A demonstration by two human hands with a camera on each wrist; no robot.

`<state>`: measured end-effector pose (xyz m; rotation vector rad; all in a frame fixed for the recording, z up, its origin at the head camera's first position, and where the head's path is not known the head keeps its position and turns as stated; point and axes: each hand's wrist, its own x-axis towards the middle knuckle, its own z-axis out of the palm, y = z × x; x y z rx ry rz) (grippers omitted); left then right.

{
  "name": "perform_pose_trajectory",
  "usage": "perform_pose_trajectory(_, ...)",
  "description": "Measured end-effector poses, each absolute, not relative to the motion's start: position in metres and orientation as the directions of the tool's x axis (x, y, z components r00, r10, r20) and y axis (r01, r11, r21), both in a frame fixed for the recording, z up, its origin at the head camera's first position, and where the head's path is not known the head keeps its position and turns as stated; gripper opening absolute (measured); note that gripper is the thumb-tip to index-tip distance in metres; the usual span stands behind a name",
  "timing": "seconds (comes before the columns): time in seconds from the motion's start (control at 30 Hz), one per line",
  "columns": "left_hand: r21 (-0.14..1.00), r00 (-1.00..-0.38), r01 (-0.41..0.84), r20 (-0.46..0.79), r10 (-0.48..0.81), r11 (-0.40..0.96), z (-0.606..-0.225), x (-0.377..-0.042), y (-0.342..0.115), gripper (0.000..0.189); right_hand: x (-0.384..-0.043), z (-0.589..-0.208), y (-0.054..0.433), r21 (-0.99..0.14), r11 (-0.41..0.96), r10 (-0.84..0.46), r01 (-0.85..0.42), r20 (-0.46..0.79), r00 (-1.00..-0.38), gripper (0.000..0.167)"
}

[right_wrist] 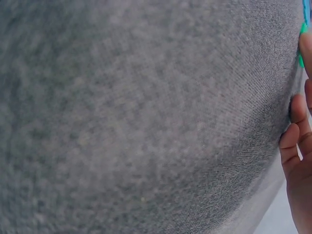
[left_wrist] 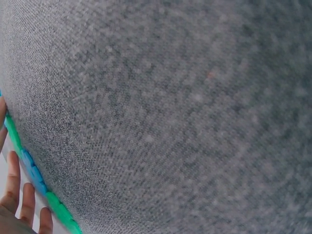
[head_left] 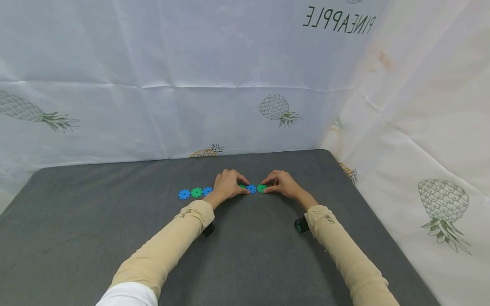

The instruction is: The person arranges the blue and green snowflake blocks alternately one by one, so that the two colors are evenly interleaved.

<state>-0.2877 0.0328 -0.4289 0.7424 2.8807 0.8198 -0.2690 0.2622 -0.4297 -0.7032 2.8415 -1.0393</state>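
Notched flower-like plastic discs lie in a row on the dark grey table, blue alternating with green. A blue disc [head_left: 184,194] is at the left end, then a green disc [head_left: 197,192] and another blue one [head_left: 207,191]. My left hand [head_left: 227,185] covers the row's middle; its thumb and forefinger pinch a blue disc [head_left: 251,188] beyond a half-hidden green one. My right hand [head_left: 283,185] pinches the green disc [head_left: 262,188] at the right end, its edge close against that blue disc. In the right wrist view, a green edge [right_wrist: 301,60] shows by the fingertips.
The grey cloth-covered table [head_left: 115,229] runs back to a white curtain [head_left: 172,119] printed with pineapples. Another curtain side [head_left: 402,161] hangs along the right edge. A dark wrist camera [head_left: 301,225] sits under the right sleeve.
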Motion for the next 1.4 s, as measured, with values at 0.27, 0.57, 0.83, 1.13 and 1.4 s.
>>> perform_pose_trajectory(0.27, 0.512, -0.883, 0.436, 0.085, 0.461, 0.74, -0.427, -0.286, 0.034, 0.023, -0.27, -0.429, 0.263, -0.605, 0.694, -0.422, -0.39, 0.096, -0.901, 0.026)
perform_pose_trajectory(0.57, 0.513, -0.877, 0.447, 0.09, 0.472, 0.732, -0.426, -0.285, 0.036, 0.023, -0.268, -0.425, 0.262, -0.607, 0.703, -0.415, -0.37, 0.072, -0.907, 0.027)
perform_pose_trajectory(0.83, 0.514, -0.879, 0.445, 0.095, 0.467, 0.733, -0.426, -0.286, 0.034, 0.022, -0.27, -0.425, 0.26, -0.594, 0.713, -0.412, -0.373, 0.075, -0.908, 0.027)
perform_pose_trajectory(1.13, 0.525, -0.893, 0.416, 0.08, 0.443, 0.743, -0.428, -0.287, 0.025, 0.024, -0.273, -0.427, 0.252, -0.601, 0.704, -0.423, -0.379, 0.074, -0.903, 0.026)
perform_pose_trajectory(1.4, 0.585, -0.878, 0.435, 0.109, 0.465, 0.684, -0.43, -0.287, 0.017, 0.031, -0.273, -0.429, 0.253, -0.607, 0.703, -0.411, -0.371, 0.079, -0.908, 0.027)
